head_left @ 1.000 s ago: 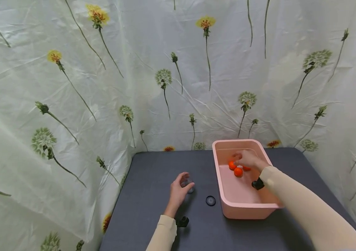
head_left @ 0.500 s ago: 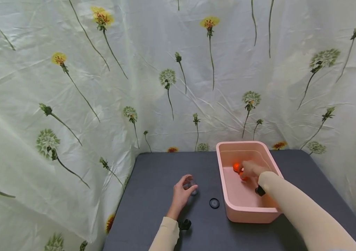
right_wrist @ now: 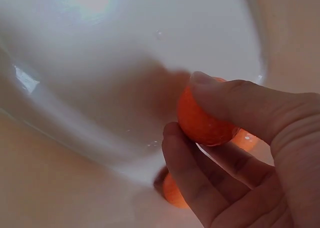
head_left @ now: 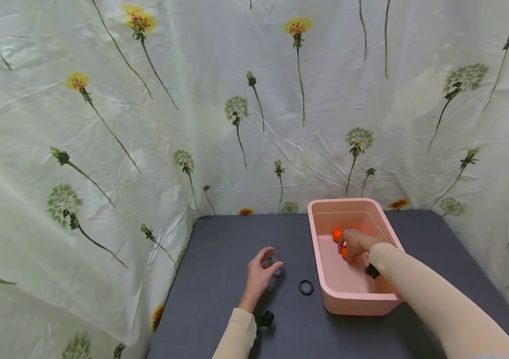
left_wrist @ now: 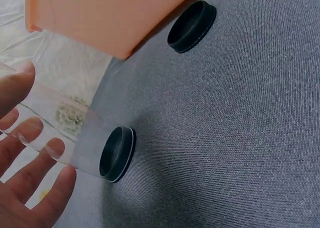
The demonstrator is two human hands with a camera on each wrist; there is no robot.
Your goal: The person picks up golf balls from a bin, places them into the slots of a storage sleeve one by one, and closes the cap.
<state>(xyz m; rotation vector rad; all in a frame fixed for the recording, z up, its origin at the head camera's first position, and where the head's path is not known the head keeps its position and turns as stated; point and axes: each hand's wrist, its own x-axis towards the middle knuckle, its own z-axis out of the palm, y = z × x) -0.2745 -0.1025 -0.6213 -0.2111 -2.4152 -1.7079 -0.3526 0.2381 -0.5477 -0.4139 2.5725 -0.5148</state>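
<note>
In the head view my left hand (head_left: 259, 276) curls round an upright clear tube (head_left: 277, 267) standing on the table. The left wrist view shows the tube's black bottom cap (left_wrist: 117, 155) on the cloth, with thumb and fingers on either side of the clear wall. My right hand (head_left: 356, 242) reaches down inside the pink bin (head_left: 358, 296). Its thumb and fingers pinch an orange ball (right_wrist: 205, 115) in the right wrist view. A second orange ball (right_wrist: 175, 194) lies below the fingers, and part of another orange ball (right_wrist: 246, 139) shows behind the hand.
A loose black cap (head_left: 306, 287) lies on the table between the tube and the bin. The dark grey cloth (head_left: 232, 239) covers the tabletop. A flower-printed curtain (head_left: 209, 114) hangs along its back and left side.
My right hand has come down among the balls and closed its thumb and fingers on one. My left hand keeps its hold on the tube, and the head view has shifted slightly.
</note>
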